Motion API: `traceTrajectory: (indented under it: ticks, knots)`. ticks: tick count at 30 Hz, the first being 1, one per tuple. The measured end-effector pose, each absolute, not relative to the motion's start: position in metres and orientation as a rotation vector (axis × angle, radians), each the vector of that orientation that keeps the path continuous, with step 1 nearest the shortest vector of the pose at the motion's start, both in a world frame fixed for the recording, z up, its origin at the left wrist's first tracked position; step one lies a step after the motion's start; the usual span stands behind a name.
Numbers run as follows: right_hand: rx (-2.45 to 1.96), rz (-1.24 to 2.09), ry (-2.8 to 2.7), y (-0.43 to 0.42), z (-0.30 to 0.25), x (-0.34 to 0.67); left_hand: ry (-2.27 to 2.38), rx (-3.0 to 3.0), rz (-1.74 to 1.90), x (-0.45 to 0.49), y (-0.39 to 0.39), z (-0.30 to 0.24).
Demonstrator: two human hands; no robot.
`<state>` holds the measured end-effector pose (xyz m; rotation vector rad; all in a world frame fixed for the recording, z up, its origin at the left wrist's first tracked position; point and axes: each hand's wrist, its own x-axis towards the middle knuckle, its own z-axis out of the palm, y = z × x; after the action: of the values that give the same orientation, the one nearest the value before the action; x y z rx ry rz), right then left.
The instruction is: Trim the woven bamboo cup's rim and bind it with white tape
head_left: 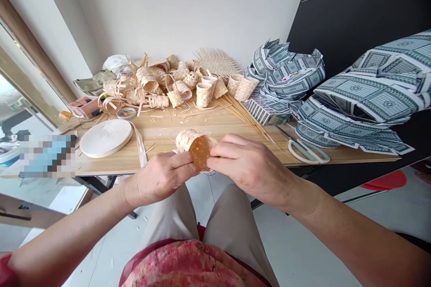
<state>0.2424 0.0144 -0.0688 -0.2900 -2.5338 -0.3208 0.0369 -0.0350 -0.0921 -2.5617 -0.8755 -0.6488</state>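
A small woven basket (189, 139), made of pale flat strips, lies tilted between my hands at the table's front edge, its round opening facing me. My left hand (164, 172) pinches the left side of its rim, with a bit of white material showing by the fingers. On the right side of the rim, my right hand (244, 161) is closed with thumb and fingertips together. The exact strip under the right fingertips is hidden.
Left on the wooden table (161, 128) lies a roll of white ribbon (106, 138); scissors (308, 150) lie at right. Behind are a heap of woven baskets (148, 80), thin sticks (251, 119) and folded-card pieces (357, 98). A tape roll (126, 113) sits near the heap.
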Motion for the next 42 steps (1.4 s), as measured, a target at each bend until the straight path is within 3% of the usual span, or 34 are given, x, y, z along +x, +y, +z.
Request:
traceTrajectory:
  ticks: [8, 17, 31, 42]
  knots:
    - [-0.265, -0.055, -2.616, 0.025, -0.068, 0.242, -0.994, -3.035, -0.829, 0.042, -0.025, -0.078]
    - [-0.377, 0.375, -2.668, 0.032, -0.070, 0.249, -0.916, -3.261, -0.799, 0.049, -0.014, -0.073]
    - [-0.324, 0.304, -2.526, 0.035, -0.096, 0.248, -0.881, -3.174, -0.887, 0.054, -0.004, -0.092]
    - [-0.244, 0.299, -2.669, 0.043, -0.080, 0.247, -0.852, -3.253, -0.880, 0.049, 0.002, -0.087]
